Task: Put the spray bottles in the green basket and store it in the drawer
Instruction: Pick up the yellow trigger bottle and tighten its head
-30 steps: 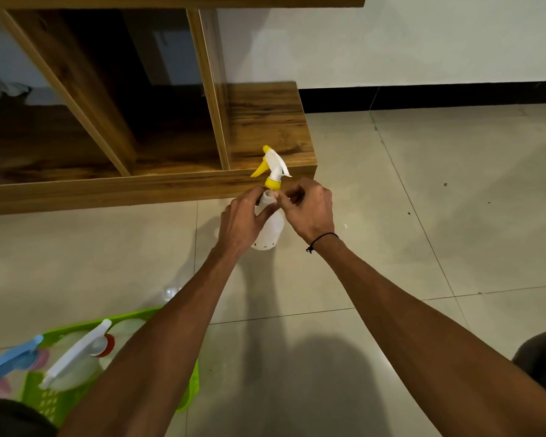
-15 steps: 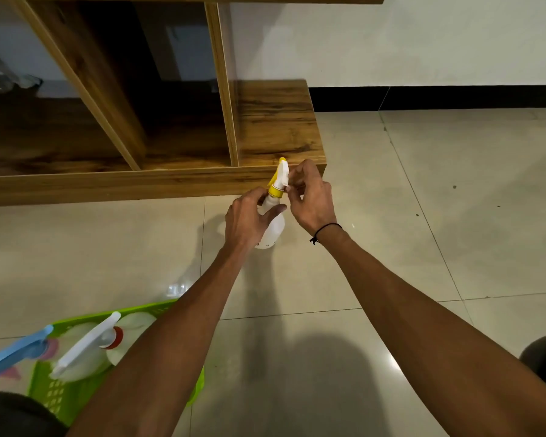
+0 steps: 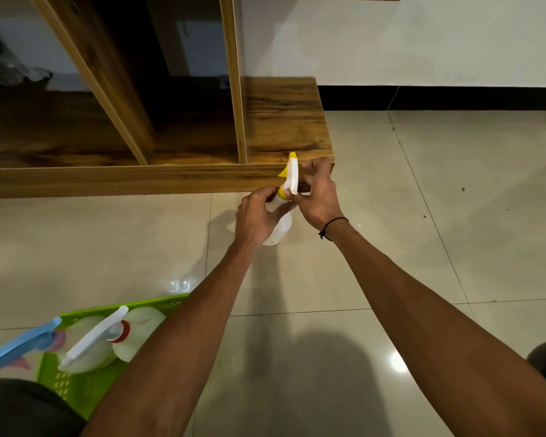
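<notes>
A white spray bottle with a yellow-and-white trigger head (image 3: 292,176) stands upright on the tiled floor in front of the wooden cabinet. My left hand (image 3: 257,217) wraps the bottle's neck and shoulder. My right hand (image 3: 319,200) pinches the collar and trigger head from the right. At the bottom left lies the green basket (image 3: 76,380). In it lie a white bottle with a red collar (image 3: 120,334) and a bottle with a blue trigger head (image 3: 19,345). My left forearm covers the basket's right end.
The low wooden cabinet (image 3: 284,121) has open compartments and a base ledge directly behind the bottle. A white wall with a black skirting (image 3: 454,97) runs at the back right. Glossy floor tiles (image 3: 454,216) spread to the right. My knees show at both bottom corners.
The trigger head has turned in my fingers: its nozzle pointed sideways a second ago and now stands edge-on. Both hands stayed on the bottle.
</notes>
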Motion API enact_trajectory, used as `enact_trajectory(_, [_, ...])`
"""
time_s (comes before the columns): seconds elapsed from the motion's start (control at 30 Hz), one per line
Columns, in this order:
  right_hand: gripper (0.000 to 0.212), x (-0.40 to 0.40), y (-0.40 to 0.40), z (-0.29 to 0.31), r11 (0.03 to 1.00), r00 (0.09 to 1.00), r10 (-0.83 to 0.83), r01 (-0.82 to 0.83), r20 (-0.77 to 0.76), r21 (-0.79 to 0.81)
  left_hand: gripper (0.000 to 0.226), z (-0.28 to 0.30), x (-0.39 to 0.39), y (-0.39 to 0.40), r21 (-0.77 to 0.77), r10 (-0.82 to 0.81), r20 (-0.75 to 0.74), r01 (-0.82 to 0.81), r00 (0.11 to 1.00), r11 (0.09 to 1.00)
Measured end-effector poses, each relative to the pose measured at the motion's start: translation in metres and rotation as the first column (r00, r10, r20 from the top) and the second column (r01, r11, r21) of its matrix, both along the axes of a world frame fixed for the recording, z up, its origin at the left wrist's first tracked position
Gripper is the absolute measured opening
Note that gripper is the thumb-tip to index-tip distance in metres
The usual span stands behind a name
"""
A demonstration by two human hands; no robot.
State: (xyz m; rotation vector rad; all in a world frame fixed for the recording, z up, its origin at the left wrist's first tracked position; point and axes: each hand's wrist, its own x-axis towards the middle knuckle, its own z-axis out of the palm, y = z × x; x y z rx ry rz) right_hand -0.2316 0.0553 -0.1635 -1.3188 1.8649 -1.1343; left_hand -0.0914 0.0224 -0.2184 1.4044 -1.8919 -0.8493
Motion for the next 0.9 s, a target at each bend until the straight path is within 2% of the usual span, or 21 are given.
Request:
enact_trajectory(0.1, [0.058,-0.002,-0.001,-0.002,0.998,0.996,0.064,-0.064,-0.068,0.006,0.038,0.001,0.004,-0.005,0.065,-0.059,-0.032,0.061,0.998,0.996])
enact_trajectory(0.23, [0.058,-0.003,-0.001,-0.003,0.99,0.979,0.139,-0.142,-0.148,-0.01,0.031,0.001,0.011,-0.009,0.183,-0.114,-0.146,0.14,0.983,0.973])
enact_trajectory(0.43, [0.067,0.005,-0.001,0.002,0.973,0.961,0.232,-0.232,-0.151,0.018,0.048,0.002,0.025,-0.01,0.389,-0.156,-0.261,0.252,0.952,0.886])
enact_trajectory(0.53, [0.073,0.011,0.001,0.003,0.971,0.958,0.237,-0.236,-0.163,0.024,0.042,0.002,0.027,-0.009,0.367,-0.182,-0.254,0.268,0.95,0.891])
enact_trajectory(0.67, [0.064,0.021,0.004,0.0,0.979,0.947,0.196,-0.204,-0.256,-0.006,0.04,0.0,0.025,-0.007,0.324,-0.196,-0.194,0.252,0.961,0.912])
enact_trajectory(0.9, [0.052,0.016,0.007,0.006,0.969,0.942,0.246,-0.246,-0.228,0.027,0.05,0.002,0.025,-0.005,0.373,-0.216,-0.19,0.274,0.958,0.887])
